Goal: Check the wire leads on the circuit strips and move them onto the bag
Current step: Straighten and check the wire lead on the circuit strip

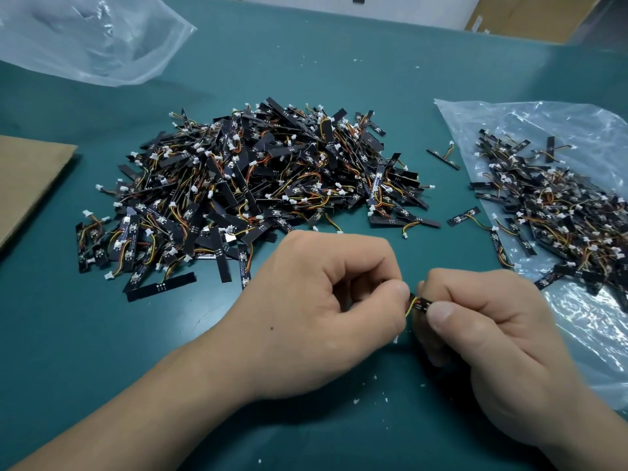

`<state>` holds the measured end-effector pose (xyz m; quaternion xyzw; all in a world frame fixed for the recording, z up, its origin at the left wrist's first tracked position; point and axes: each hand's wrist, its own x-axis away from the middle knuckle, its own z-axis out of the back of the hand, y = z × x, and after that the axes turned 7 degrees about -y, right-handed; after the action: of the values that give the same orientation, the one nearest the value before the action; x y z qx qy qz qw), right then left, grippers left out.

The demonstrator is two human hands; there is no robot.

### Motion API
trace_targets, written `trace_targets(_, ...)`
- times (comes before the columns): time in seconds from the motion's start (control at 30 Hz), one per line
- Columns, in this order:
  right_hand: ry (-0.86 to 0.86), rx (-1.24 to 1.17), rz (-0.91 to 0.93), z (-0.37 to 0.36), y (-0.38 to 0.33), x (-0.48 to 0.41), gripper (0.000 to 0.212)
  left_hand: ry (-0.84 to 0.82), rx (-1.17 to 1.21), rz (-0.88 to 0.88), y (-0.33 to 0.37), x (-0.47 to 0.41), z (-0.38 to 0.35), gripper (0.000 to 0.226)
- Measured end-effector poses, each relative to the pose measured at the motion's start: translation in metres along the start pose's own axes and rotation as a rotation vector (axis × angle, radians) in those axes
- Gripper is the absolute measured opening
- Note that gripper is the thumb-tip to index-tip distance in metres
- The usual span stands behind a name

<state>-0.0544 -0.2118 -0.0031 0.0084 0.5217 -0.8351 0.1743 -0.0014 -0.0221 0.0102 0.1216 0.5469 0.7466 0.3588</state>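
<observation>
A big pile of black circuit strips (258, 185) with red, yellow and orange wire leads and white plugs lies at the table's middle. To the right, a clear plastic bag (577, 321) lies flat with a smaller heap of strips (557, 212) on it. Near the front, my right hand (492, 328) pinches one black strip (422, 304) between thumb and fingers. My left hand (326, 300) pinches that strip's wire leads (410, 306); most of the strip is hidden by my fingers.
Two loose strips (443, 158) (464, 215) lie between pile and bag. Another clear bag (88, 39) sits at the back left, a brown cardboard sheet (27, 185) at the left edge, and cardboard boxes (530, 15) at the far right. White crumbs dot the green table (102, 334).
</observation>
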Motion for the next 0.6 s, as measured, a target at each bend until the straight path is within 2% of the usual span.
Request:
trace_targets(0.17,-0.027,-0.029,-0.014,0.002,-0.001,-0.002,0.03,0.019,0.005,-0.015,-0.003,0.0,0.0,0.023)
trace_targets(0.27,0.016,-0.05,-0.024,-0.001,-0.004,-0.001,0.03,0.148,0.023,-0.046,-0.001,0.001,0.0,0.016)
trace_targets(0.33,0.253,-0.177,-0.039,0.0,-0.002,-0.003,0.028,0.332,-0.115,-0.089,-0.001,0.001,0.003,0.016)
trace_targets(0.4,0.536,-0.295,-0.101,0.005,0.004,-0.009,0.026,0.507,-0.378,-0.088,-0.003,-0.001,0.005,0.014)
trace_targets(0.43,0.614,-0.321,-0.138,0.008,0.007,-0.013,0.028,0.566,-0.475,-0.034,-0.004,-0.001,0.005,0.016)
trace_targets(0.5,0.611,-0.311,-0.169,0.01,0.011,-0.016,0.038,0.568,-0.565,0.142,-0.007,-0.003,0.006,0.026)
trace_targets(0.6,0.476,-0.21,-0.176,0.003,0.01,-0.01,0.05,0.372,-0.727,0.399,-0.015,-0.005,0.001,0.05)
